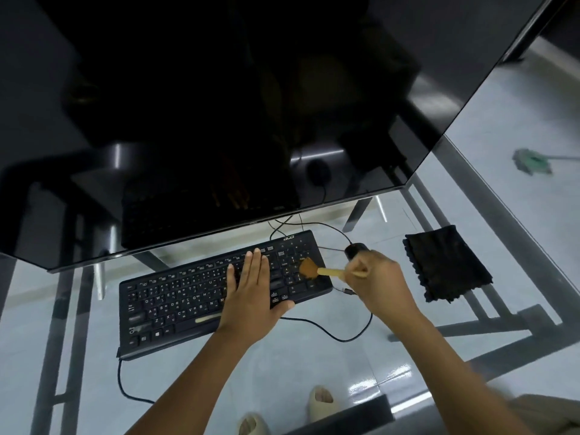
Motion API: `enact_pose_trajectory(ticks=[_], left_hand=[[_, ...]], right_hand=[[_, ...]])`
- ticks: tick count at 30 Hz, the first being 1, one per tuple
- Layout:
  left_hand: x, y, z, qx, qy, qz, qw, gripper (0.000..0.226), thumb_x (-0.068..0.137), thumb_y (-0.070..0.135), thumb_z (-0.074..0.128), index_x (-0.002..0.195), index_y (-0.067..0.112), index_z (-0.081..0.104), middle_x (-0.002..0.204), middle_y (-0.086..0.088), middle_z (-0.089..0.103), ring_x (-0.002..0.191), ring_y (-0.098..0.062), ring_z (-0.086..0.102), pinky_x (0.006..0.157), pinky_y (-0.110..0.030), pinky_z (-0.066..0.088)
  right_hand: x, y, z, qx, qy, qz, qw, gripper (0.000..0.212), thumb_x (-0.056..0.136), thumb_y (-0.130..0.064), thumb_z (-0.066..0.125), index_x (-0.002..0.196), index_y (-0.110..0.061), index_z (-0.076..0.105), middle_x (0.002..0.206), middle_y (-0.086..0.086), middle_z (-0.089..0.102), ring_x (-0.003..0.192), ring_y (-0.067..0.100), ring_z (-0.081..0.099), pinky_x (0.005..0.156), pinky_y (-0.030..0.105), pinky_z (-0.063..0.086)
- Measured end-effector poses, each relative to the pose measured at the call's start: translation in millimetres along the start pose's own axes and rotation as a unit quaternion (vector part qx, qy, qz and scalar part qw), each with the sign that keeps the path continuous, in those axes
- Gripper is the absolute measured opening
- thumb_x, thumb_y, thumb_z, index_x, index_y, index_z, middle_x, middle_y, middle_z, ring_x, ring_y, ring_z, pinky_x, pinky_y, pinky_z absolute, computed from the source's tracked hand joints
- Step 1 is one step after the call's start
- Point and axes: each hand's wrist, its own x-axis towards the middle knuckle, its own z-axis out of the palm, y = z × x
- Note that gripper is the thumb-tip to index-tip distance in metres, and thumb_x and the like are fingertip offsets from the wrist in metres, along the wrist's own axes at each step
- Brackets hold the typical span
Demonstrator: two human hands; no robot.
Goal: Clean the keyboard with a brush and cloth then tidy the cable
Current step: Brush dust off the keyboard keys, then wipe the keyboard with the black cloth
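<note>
On glass counter (314,365), transparent top over dark metal frame; pale glossy floor tiles visible straight through it. Black keyboard (175,306) lying flat, angled, right end farther from viewer, directly below lower edge of large dark monitor (219,120). Left hand (251,293) laid flat on right-central keys, fingers straight and together, thumb at near edge of keyboard. Right hand (376,277) curled around pale wooden handle of brush (317,270); brown bristles touching number-pad keys at right end of keyboard. Black mouse (354,248) just beyond right knuckles, beside keyboard's far right corner. Folded black cloth (448,263) on counter well to right, apart from keyboard and both hands, edge fringed. Black cable (125,381) leaving near left corner of keyboard, looping toward viewer; another thin cable (339,335) curving across glass beneath right forearm, more leads running up behind monitor. Monitor screen off, reflecting keyboard and room dimly. Below glass: two feet in light sandals (320,400) on floor. Far right on floor: green mop head (533,161) with pale handle. Light glare on tiles near lower right.
</note>
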Motion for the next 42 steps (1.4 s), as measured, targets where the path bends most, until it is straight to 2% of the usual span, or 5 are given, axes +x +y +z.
enact_pose_trajectory(ticks=[4, 16, 26, 36, 42], left_hand=[[8, 19, -3, 0.002, 0.010, 0.019, 1.000, 0.107, 0.071, 0.079, 0.002, 0.152, 0.009, -0.007, 0.160, -0.006, -0.014, 0.145, -0.019, -0.022, 0.114, -0.046, -0.019], [78, 139, -22, -0.012, 0.018, 0.125, 0.992, 0.085, 0.094, 0.061, 0.032, 0.152, 0.010, -0.004, 0.161, -0.006, -0.011, 0.146, -0.017, -0.018, 0.114, -0.046, -0.013], [128, 171, -6, 0.011, -0.015, 0.115, 0.993, 0.069, 0.098, 0.054, 0.028, 0.153, 0.016, 0.010, 0.162, -0.004, 0.000, 0.148, -0.020, -0.008, 0.118, -0.049, -0.003], [126, 178, 12, -0.010, -0.007, 0.107, 0.994, 0.066, 0.098, 0.052, 0.024, 0.152, 0.015, 0.017, 0.161, -0.005, 0.007, 0.148, -0.019, -0.004, 0.119, -0.045, -0.002], [108, 169, 8, -0.029, 0.009, 0.097, 0.995, 0.074, 0.094, 0.061, 0.008, 0.151, 0.015, 0.019, 0.161, -0.004, 0.008, 0.148, -0.016, -0.004, 0.120, -0.044, -0.002]], right_hand=[[-18, 24, 15, -0.138, -0.041, -0.013, 0.990, 0.010, 0.089, -0.025, 0.064, 0.089, -0.016, 0.070, 0.085, 0.002, 0.060, 0.066, 0.014, 0.050, 0.057, 0.021, 0.040], [-3, 89, -20, -0.080, 0.127, 0.176, 0.973, 0.012, 0.090, -0.025, 0.064, 0.100, -0.021, 0.069, 0.092, 0.001, 0.055, 0.085, 0.021, 0.051, 0.076, 0.035, 0.031], [-11, 133, 0, -0.116, 0.123, 0.154, 0.974, 0.018, 0.081, -0.027, 0.075, 0.097, -0.023, 0.068, 0.082, -0.003, 0.058, 0.072, 0.017, 0.051, 0.066, 0.035, 0.037], [28, 168, -25, -0.131, 0.144, 0.152, 0.969, 0.045, 0.081, -0.039, 0.068, 0.120, -0.018, 0.059, 0.110, 0.006, 0.055, 0.097, 0.025, 0.052, 0.080, 0.039, 0.042], [47, 183, -33, -0.110, 0.142, 0.141, 0.974, 0.022, 0.093, -0.013, 0.056, 0.112, -0.005, 0.064, 0.094, 0.015, 0.059, 0.076, 0.030, 0.055, 0.065, 0.038, 0.045]])
